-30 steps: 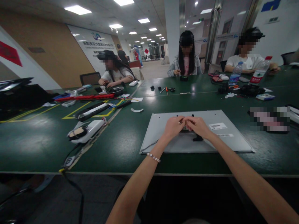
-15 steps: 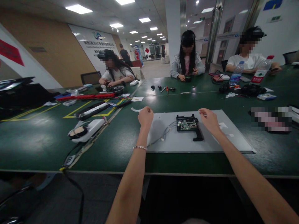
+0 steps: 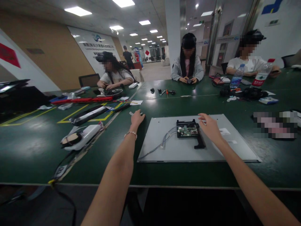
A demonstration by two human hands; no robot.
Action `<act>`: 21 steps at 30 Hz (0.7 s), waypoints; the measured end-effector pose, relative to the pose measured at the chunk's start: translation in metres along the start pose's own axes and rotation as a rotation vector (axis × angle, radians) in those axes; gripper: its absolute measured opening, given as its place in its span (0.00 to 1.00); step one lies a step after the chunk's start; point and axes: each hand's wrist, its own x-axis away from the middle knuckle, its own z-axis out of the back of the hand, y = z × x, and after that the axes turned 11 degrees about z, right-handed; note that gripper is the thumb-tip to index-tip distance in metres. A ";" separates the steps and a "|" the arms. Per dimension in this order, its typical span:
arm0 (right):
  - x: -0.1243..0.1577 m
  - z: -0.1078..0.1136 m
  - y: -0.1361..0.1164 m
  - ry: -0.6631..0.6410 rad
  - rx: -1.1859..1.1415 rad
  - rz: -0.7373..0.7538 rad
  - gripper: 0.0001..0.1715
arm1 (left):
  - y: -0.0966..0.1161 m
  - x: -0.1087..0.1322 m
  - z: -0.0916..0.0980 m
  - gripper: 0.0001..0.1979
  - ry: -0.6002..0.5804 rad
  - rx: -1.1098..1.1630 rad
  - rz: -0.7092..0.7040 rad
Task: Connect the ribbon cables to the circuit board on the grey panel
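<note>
My left hand [image 3: 137,118] is low over the table, just left of a flat light-grey panel [image 3: 150,135]. Its fingers look loosely stretched and apart. A pale strip [image 3: 132,113] shows at its far side; whether the hand touches it, I cannot tell. Over the panel, my right hand [image 3: 209,126] hovers with bent, parted fingers and no visible object in them. Left of that hand a green circuit board [image 3: 188,130] sits in a black plastic bracket [image 3: 199,142] on the panel. Grey cables [image 3: 166,137] run from the board to the panel's near left corner.
Screwdrivers and small tools [image 3: 167,92] lie farther back. A white device [image 3: 82,138] and a long black part [image 3: 89,115] are at left. Bottles [image 3: 237,76], cables and a blurred-out object [image 3: 274,125] are at right. Several people sit around the table.
My left hand has moved left and down, off the panel to the table beside it, and its fingers have loosened. My right hand stays over the panel, its fingers slightly more parted.
</note>
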 end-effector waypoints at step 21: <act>0.002 -0.004 -0.022 -0.074 -0.013 0.125 0.21 | 0.040 0.057 0.055 0.17 0.196 0.201 -0.284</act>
